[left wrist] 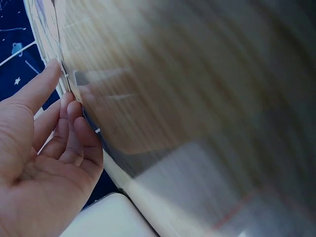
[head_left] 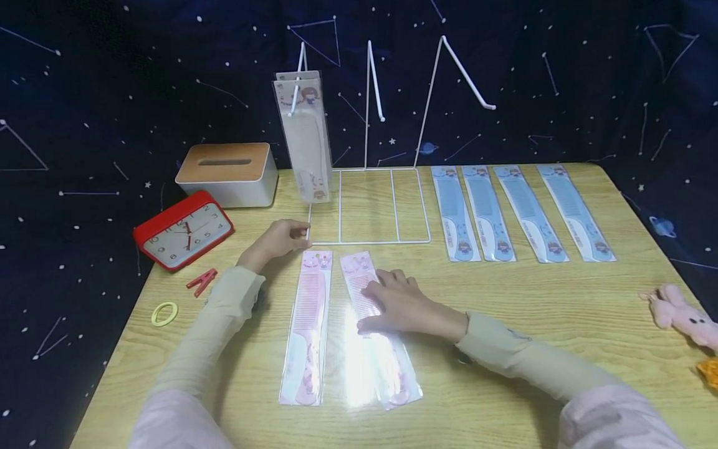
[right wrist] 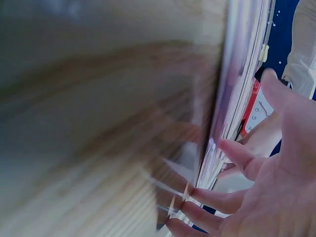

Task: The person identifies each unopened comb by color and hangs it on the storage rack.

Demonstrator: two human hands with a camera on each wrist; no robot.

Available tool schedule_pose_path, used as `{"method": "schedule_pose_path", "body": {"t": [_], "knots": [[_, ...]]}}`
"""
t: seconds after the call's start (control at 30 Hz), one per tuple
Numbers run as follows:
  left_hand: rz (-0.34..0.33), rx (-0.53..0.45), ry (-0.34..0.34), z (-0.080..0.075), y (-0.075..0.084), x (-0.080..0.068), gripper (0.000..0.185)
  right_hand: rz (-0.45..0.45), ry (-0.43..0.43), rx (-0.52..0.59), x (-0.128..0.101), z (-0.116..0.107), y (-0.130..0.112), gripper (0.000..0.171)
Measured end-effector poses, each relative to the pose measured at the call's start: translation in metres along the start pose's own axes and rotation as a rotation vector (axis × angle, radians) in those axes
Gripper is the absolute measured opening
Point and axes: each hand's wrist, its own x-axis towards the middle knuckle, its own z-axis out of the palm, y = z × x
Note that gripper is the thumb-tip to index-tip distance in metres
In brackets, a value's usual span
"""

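Note:
My left hand [head_left: 278, 240] is at the left front corner of a white wire display rack [head_left: 370, 242], its thumb and curled fingers about the wire; the left wrist view shows these fingers [left wrist: 74, 133] low against the tabletop. My right hand [head_left: 401, 305] rests over a packaged pink comb [head_left: 395, 374], fingers spread and touching the wrapper, partly covering it. In the right wrist view the thumb [right wrist: 271, 84] is lifted off. Left of it lies another packaged pink comb [head_left: 308, 324]. Packaged combs [head_left: 303, 140] hang from the rack's left hook, seen from their pale backs.
Several packaged blue combs [head_left: 507, 215] lie in a row at the back right. On the left are a tissue box [head_left: 227, 178], a red clock [head_left: 185, 231], a red clip [head_left: 202, 282] and a yellow ring [head_left: 164, 313]. A pink plush toy [head_left: 684, 318] lies at the right edge.

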Motion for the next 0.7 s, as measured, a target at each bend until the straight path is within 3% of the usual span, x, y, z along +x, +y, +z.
{"method": "schedule_pose_path", "body": {"t": [0.2, 0.7], "knots": [[-0.036, -0.011, -0.023, -0.001, 0.003, -0.002, 0.053, -0.033, 0.008, -0.018, -0.009, -0.003, 0.009, 0.072], [-0.003, -0.015, 0.000, 0.000, 0.000, 0.000, 0.053, 0.034, 0.030, 0.342, -0.022, -0.006, 0.028, 0.079]]}}
